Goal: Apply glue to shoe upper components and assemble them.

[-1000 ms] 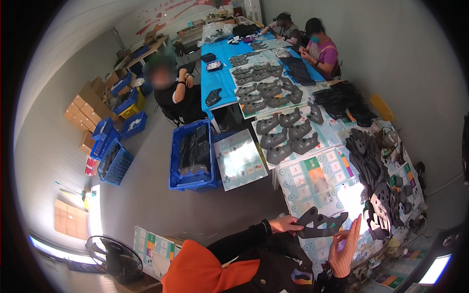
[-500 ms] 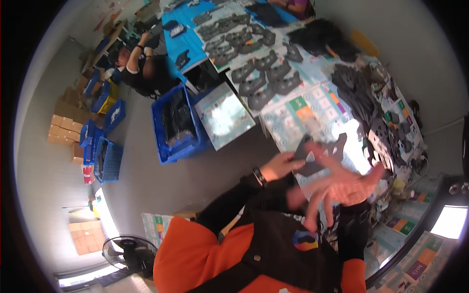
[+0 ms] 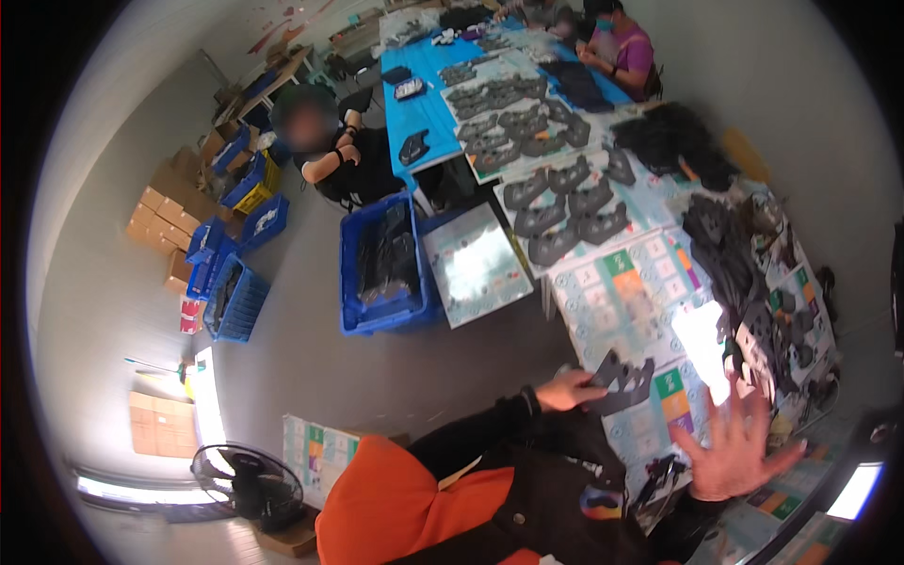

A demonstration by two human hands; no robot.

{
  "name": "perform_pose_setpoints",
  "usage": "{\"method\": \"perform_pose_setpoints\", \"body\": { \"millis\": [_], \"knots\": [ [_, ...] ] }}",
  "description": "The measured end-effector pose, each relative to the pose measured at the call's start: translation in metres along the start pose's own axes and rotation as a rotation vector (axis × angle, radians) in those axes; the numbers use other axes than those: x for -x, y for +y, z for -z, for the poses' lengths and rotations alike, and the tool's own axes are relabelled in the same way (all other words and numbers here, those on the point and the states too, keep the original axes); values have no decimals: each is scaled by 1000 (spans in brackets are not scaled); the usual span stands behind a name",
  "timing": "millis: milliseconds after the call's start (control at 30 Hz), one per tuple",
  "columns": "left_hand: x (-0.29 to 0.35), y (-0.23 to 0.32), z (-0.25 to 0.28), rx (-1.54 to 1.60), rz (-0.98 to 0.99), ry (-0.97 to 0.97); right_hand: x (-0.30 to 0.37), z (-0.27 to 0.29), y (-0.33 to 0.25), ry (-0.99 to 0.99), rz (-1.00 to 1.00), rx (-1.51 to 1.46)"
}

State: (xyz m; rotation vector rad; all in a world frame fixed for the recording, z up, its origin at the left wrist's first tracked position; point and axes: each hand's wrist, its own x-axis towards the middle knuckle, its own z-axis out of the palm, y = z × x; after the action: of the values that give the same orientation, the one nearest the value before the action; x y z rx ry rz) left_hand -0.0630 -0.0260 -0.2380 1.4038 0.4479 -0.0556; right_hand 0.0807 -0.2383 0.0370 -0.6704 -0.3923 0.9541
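Observation:
My left hand [image 3: 567,390] is closed on the edge of a dark grey flat piece with notches and cut-outs [image 3: 623,384], which is over the near edge of the printed table covering. My right hand [image 3: 736,450] is spread wide, fingers apart and nothing in it, near the piles on the right. Beyond it lies a heap of similar dark pieces [image 3: 720,254]. Rows of curved dark grey pieces [image 3: 570,207] cover the sheets farther up the table.
A blue crate [image 3: 347,282] holding dark bagged items stands left of the table, beside a printed board [image 3: 476,268]. A person in black [image 3: 363,160] sits beyond it. Another in purple [image 3: 636,56] is at the far end. A black fan [image 3: 252,480] stands lower left.
My right hand has moved away from the dark grey piece, to the right, and its fingers are spread. My left hand still holds the piece. The view has shifted, showing more of the far table.

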Motion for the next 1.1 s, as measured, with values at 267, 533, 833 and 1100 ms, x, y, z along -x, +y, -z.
{"method": "perform_pose_setpoints", "body": {
  "millis": [267, 533, 833, 1100],
  "knots": [
    [-11, 5, -2, -270, -104, -132, 11, 110, 65, 201, 309, 1663],
    [-22, -2, -13, -327, 30, -365, 34, 230, 113, 406, -146, 664],
    [-34, -13, -19, -158, -23, -298, 41, 229, 114, 553, 131, 1129],
    [-31, -31, -18, -40, 7, -274, 41, 149, 45, -83, -158, -11]
  ]
}}
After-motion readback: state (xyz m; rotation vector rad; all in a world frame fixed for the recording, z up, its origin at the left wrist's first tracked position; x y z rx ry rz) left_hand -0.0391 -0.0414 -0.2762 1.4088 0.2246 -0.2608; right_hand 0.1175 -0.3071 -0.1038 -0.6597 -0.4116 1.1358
